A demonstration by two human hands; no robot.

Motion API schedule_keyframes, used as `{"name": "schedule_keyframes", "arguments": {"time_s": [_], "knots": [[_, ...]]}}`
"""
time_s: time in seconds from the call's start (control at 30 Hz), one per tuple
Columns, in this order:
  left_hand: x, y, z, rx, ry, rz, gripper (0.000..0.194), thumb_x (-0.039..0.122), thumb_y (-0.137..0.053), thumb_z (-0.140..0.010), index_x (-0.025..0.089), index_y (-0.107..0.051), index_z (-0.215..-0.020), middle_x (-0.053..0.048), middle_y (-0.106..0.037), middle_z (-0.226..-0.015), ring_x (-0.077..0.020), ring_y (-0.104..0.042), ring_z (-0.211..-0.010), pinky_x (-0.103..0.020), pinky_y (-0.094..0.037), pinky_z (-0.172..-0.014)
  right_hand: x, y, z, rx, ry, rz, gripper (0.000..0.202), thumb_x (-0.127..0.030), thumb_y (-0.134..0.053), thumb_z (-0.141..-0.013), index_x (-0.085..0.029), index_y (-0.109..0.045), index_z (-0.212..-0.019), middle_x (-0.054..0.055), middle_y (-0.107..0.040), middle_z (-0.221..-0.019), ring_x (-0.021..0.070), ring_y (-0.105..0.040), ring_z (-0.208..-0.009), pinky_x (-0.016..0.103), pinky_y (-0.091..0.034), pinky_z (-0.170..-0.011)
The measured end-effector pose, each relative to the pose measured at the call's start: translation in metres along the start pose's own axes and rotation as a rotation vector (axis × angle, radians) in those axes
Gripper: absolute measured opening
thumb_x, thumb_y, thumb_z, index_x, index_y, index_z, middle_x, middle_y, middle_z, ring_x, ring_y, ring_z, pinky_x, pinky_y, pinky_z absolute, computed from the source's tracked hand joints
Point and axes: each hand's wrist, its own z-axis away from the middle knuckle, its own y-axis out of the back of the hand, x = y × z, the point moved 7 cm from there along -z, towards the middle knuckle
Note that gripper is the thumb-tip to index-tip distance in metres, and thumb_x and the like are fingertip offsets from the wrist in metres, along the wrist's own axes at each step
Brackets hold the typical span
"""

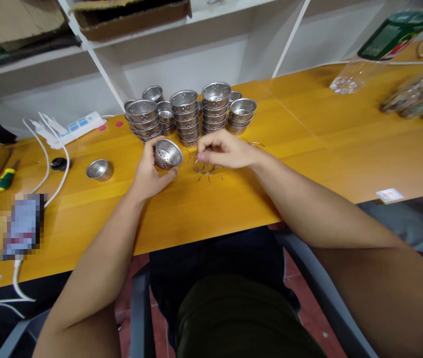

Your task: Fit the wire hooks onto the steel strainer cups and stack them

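A yellow wooden desk [308, 129] is carrying everything, with a clear plastic bottle [397, 37] standing by its far edge, to the right; its contents are staying unclear. Nested stacks of perforated steel cups [184, 117] are standing closer to the middle of that edge, probably to save room; the nesting is hiding the lower insides, while the topmost cups are looking bare. Nearer the front edge, the left hand's grip [150, 171] is pinching a perforated steel cup [168, 153] between thumb and fingers, its mouth tilting toward that edge, seemingly to keep the bare, hole-dotted inside in sight. A lone steel cup [99, 170] is sitting mouth-up toward the left edge, showing nothing inside. Just beside the held cup, the right hand's grip [226, 149] is hovering over thin curved wires [204, 172], fingers curling toward the thumb; whether it is pinching one, I cannot tell.
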Motion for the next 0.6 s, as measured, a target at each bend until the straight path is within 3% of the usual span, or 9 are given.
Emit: {"name": "schedule_keyframes", "arguments": {"time_s": [0.07, 0.17, 0.27, 0.4, 0.53, 0.6], "knots": [[-0.008, 0.002, -0.002, 0.04, 0.023, -0.016, 0.098, 0.043, -0.105, -0.093, 0.029, -0.053, -0.175, -0.02, -0.069, -0.178, -0.0423, -0.075, -0.162, -0.06, -0.07, -0.134, 0.012, -0.001, 0.005, -0.09, -0.104, 0.26, 0.051, -0.06, -0.094, -0.111, -0.025, -0.068, -0.085, -0.001, -0.067, -0.078, 0.0175, -0.054, -0.071, 0.036, -0.039, -0.07], [-0.01, 0.001, -0.003, 0.049, 0.014, -0.013, 0.097, 0.048, -0.107, -0.095, 0.029, -0.057, -0.175, -0.021, -0.069, -0.178, -0.0436, -0.074, -0.165, -0.059, -0.072, -0.132, 0.02, 0.0, 0.008, -0.111, -0.164, 0.471, 0.03, -0.051, -0.092, -0.11, -0.023, -0.082, -0.111, 0.006, -0.086, -0.101, 0.0244, -0.073, -0.089, 0.038, -0.051, -0.081], [-0.003, -0.002, -0.003, 0.039, -0.043, -0.016, 0.092, 0.053, -0.108, -0.097, 0.03, -0.063, -0.174, -0.018, -0.071, -0.172, -0.0431, -0.074, -0.164, -0.059, -0.074, -0.129, 0.018, 0.004, 0.008, 0.002, -0.113, 0.509, 0.046, -0.059, -0.093, -0.112, -0.023, -0.083, -0.139, 0.012, -0.09, -0.122, 0.0308, -0.08, -0.105, 0.045, -0.061, -0.094], [0.004, -0.01, -0.001, -0.006, -0.059, -0.031, 0.087, 0.053, -0.11, -0.097, 0.032, -0.067, -0.17, -0.016, -0.073, -0.167, -0.0418, -0.074, -0.16, -0.059, -0.076, -0.126, 0.016, -0.002, 0.006, 0.189, 0.047, 0.446, 0.098, -0.075, -0.101, -0.103, -0.027, -0.066, -0.18, 0.019, -0.08, -0.159, 0.0349, -0.082, -0.117, 0.052, -0.072, -0.103], [0.011, -0.019, 0.001, -0.001, -0.087, 0.063, 0.092, 0.056, -0.107, -0.099, 0.038, -0.056, -0.173, -0.015, -0.068, -0.171, -0.0398, -0.076, -0.159, -0.061, -0.076, -0.128, 0.003, -0.017, 0.003, 0.18, 0.218, 0.53, 0.095, -0.079, -0.096, -0.106, -0.028, -0.066, -0.18, 0.021, -0.075, -0.163, 0.0456, -0.077, -0.148, 0.068, -0.066, -0.132], [0.01, -0.021, 0.001, 0.011, -0.05, 0.069, 0.107, 0.057, -0.113, -0.094, 0.043, -0.047, -0.177, -0.016, -0.062, -0.181, -0.0402, -0.076, -0.161, -0.062, -0.077, -0.127, -0.014, 0.002, 0.006, 0.297, 0.267, 0.615, 0.092, -0.085, -0.088, -0.108, -0.031, -0.067, -0.18, 0.02, -0.075, -0.167, 0.048, -0.073, -0.156, 0.072, -0.061, -0.139]]}}
